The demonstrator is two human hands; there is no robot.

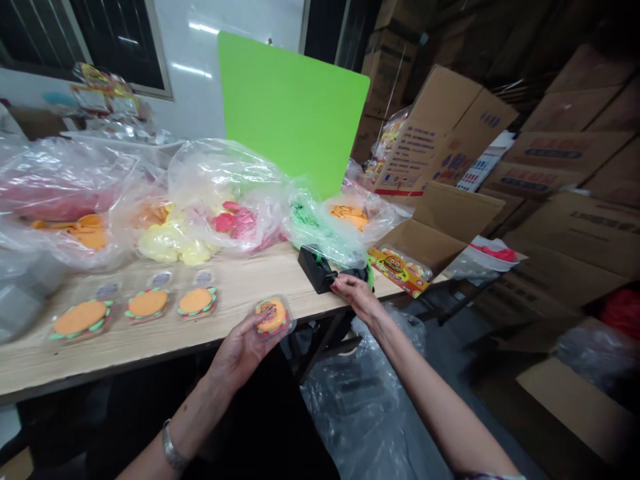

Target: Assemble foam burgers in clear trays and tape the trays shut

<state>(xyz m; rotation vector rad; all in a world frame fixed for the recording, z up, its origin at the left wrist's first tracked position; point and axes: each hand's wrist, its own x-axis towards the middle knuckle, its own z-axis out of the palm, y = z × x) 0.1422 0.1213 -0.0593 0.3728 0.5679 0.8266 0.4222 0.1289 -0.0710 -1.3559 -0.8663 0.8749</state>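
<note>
1. The left hand point(239, 355) is cupped and holding a clear packet point(273, 317) against the palm and fingers, just off the worktop's front edge. The packet contains a small orange burger-shaped piece with a green and red rim.
2. A metal bracelet point(173, 448) circles the left wrist.
3. The right hand point(353, 297) is narrowed to a pinch, with its fingertips point(335, 283) at the end of a black tape dispenser point(315, 270). I cannot tell whether they grip anything.
4. Below the right arm, a crumpled clear plastic sheet point(360, 413) lies on the floor.
5. Three more burger packets point(147, 304) lie in a row near the front of the wooden worktop point(150, 348), left of the hands.
6. Behind them, clear bags hold loose orange point(85, 231), yellow point(170, 243), pink point(235, 223), and green point(305, 220) pieces, with another orange bag point(349, 215) beside the dispenser.
7. A green board point(290, 107) stands upright behind the bags.
8. To the right, a printed card point(399, 270) leans in an open carton point(425, 227). Further back, flattened and stacked cartons point(565, 220) fill the space.
</note>
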